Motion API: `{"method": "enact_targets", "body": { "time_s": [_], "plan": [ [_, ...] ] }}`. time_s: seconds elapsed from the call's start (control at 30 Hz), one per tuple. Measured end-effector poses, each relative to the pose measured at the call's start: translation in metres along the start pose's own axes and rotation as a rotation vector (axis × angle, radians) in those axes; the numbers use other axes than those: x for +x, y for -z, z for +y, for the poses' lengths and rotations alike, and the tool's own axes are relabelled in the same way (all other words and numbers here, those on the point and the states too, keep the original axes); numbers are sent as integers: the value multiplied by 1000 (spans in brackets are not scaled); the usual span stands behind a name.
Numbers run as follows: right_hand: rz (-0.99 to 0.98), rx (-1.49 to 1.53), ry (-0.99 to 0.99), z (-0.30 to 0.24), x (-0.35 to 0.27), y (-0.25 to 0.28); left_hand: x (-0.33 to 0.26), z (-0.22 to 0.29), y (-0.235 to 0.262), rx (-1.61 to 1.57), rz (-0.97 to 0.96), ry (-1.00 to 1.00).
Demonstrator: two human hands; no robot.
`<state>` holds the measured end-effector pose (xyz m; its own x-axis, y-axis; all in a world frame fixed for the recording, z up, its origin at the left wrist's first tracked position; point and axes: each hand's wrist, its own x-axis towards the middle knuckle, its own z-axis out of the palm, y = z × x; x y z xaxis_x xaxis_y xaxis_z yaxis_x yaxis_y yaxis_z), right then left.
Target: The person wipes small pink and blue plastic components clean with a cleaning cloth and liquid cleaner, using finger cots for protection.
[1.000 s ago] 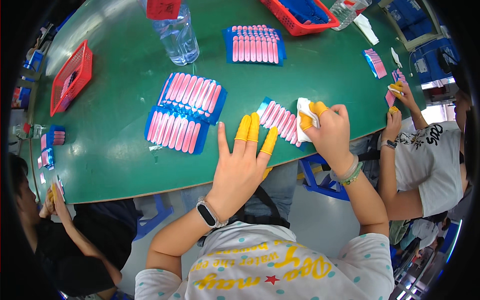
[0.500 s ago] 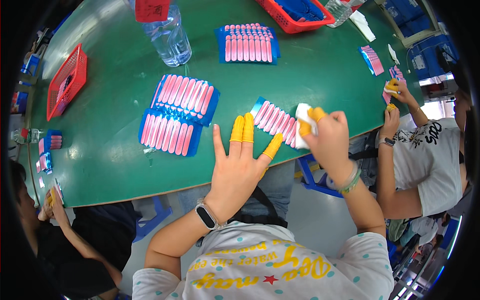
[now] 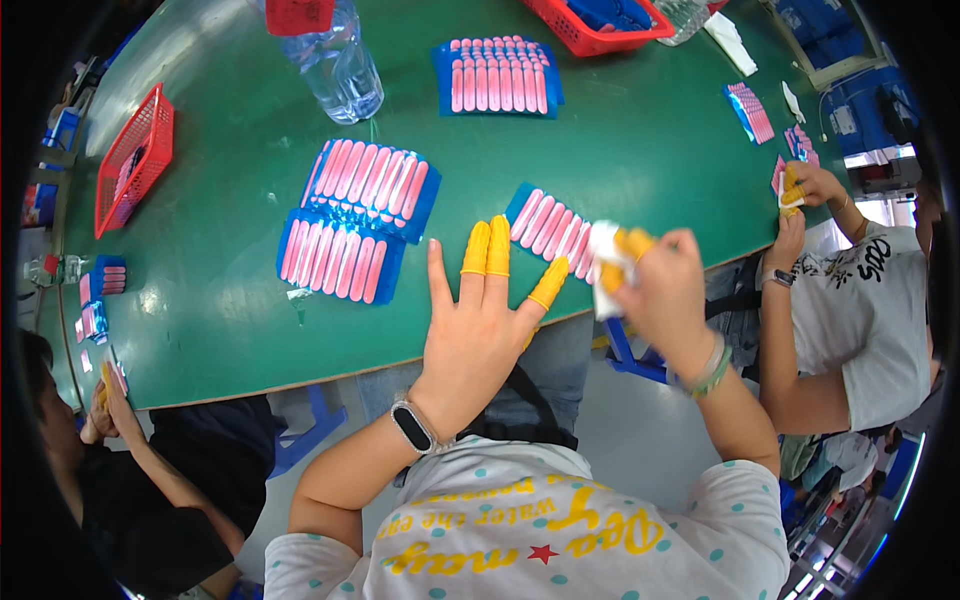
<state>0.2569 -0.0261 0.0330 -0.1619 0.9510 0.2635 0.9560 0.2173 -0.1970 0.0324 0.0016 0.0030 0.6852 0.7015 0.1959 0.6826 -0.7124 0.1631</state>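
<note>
A blue-backed sheet of pink rounded strips (image 3: 548, 226) lies at the table's near edge. My left hand (image 3: 476, 325), with yellow finger cots on the thumb and two fingers, is spread beside it, the thumb at its near edge. My right hand (image 3: 660, 285), also in yellow finger cots and slightly blurred, grips a folded white cloth (image 3: 604, 242) against the sheet's right end, hiding that part. Left of my left hand lie two overlapping sheets of the same pink strips (image 3: 335, 262). Farther off is a stack of similar sheets (image 3: 498, 85).
A water-filled clear bottle (image 3: 345, 80) with a red label stands at the back left. Red baskets sit at the far left (image 3: 134, 160) and the back (image 3: 590, 40). Co-workers' hands handle similar items at the right (image 3: 805, 188) and left (image 3: 112, 405).
My right hand and the cloth have moved slightly toward the table's near edge. My left hand stays spread by the sheet. The view has shifted a little.
</note>
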Motion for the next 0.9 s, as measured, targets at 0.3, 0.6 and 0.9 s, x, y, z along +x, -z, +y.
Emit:
{"method": "enact_targets", "body": {
  "time_s": [0.3, 0.6, 0.9],
  "plan": [
    [55, 94, -72, -38, -25, -5, 0, 0, 0, -17, 17, 15],
    [115, 744, -568, -23, -16, -11, -19, -16, 28, -83, 29, 138],
    [427, 1002, -547, -13, 13, -43, -17, -78, 61, 221, 91, 388]
  ]
}}
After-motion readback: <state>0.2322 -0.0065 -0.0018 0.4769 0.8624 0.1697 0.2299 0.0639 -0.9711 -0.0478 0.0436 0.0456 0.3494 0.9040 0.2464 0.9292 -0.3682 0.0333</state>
